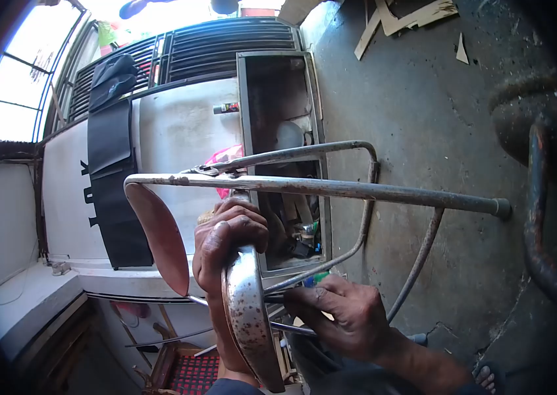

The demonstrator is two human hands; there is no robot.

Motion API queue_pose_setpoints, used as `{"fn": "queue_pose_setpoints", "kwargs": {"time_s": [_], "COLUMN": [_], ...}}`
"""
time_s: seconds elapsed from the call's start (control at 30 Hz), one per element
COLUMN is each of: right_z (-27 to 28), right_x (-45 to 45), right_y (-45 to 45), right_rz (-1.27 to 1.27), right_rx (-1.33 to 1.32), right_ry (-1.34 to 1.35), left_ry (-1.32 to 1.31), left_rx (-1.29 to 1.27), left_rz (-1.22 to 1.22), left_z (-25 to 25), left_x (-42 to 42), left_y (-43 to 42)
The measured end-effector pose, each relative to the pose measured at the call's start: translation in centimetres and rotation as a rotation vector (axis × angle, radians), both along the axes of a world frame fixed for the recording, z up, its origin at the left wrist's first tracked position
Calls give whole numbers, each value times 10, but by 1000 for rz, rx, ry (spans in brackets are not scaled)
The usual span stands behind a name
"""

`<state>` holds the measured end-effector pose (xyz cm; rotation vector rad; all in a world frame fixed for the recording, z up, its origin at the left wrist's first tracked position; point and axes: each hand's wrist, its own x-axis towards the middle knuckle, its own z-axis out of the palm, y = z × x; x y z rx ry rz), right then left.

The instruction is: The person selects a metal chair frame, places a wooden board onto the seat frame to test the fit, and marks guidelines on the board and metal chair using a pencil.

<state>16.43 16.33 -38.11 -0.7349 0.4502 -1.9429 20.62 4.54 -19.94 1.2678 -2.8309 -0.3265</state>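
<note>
A folding metal chair (pixel 338 189) with rusty tubes lies across the middle of the view, its reddish backrest (pixel 163 237) at the left. My left hand (pixel 232 237) is wrapped round the upper end of the rust-spotted seat rim (pixel 250 319). Right of the rim, my right hand (pixel 341 316) is closed in a pinch on a thin dark rod (pixel 276 298), whose tip meets the rim. Whether the rod is a tool or a chair part cannot be made out. Something blue and green (pixel 316 280) shows behind my right hand.
A glass-fronted cabinet (pixel 321 217) stands behind the chair, with a can (pixel 226 108) beside it. Broken board pieces (pixel 417 16) lie on the grey floor (pixel 410 118). A dark curved metal pipe (pixel 538 197) is at the right. A red-and-black woven seat (pixel 193 374) shows below.
</note>
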Motion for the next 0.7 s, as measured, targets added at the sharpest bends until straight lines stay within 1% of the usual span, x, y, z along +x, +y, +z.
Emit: {"fn": "queue_pose_setpoints", "kwargs": {"time_s": [0.1,0.17,0.33,0.47,0.53,0.7], "right_z": [0,1,5,5,5,6], "right_x": [4,-1,4,0,-2,1], "right_y": [-2,-2,-6,-4,-4,-5], "right_rz": [-24,44,19,38,3,3], "right_rx": [20,3,14,-2,-55,-57], "right_ry": [-41,-11,-49,-32,-45,-55], "left_ry": [-20,-37,2,-7,-6,-4], "left_rx": [2,9,-5,4,11,5], "left_rz": [-4,1,-26,3,-1,18], "left_z": [0,2,-1,1,1,1], "left_x": [2,4,1,0,0,2], "left_y": [-2,-3,2,-1,0,0]}}
